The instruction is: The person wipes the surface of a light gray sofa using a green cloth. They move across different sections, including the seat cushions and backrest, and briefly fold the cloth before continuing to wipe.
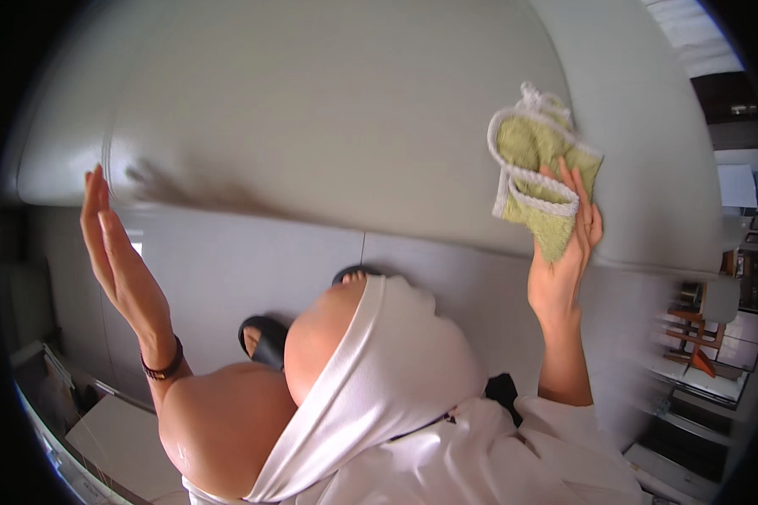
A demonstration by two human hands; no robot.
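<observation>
Wiping stage, judged: right hand (568, 244), right of frame centre, fingers clamped on a green cloth (541, 172) with white corded edging, pressed against a pale grey curved surface (337, 109) that fills the upper frame.

Left hand (118, 252), left of frame: open, fingers together and extended, holding nothing, just beside the surface's lower rim; contact cannot be told. Dark band at the wrist.

Method, as judgement: keep the cloth flat under the palm and stroke along the curve; a bunched fold would leave streaks.

Edges: rounded lower rim runs left to right across mid-frame, with the cloth just above it.

Open room: broad bare surface between the hands; grey tiled floor (253, 261) below. Clutter at far right, furniture (691, 328), well apart.
</observation>
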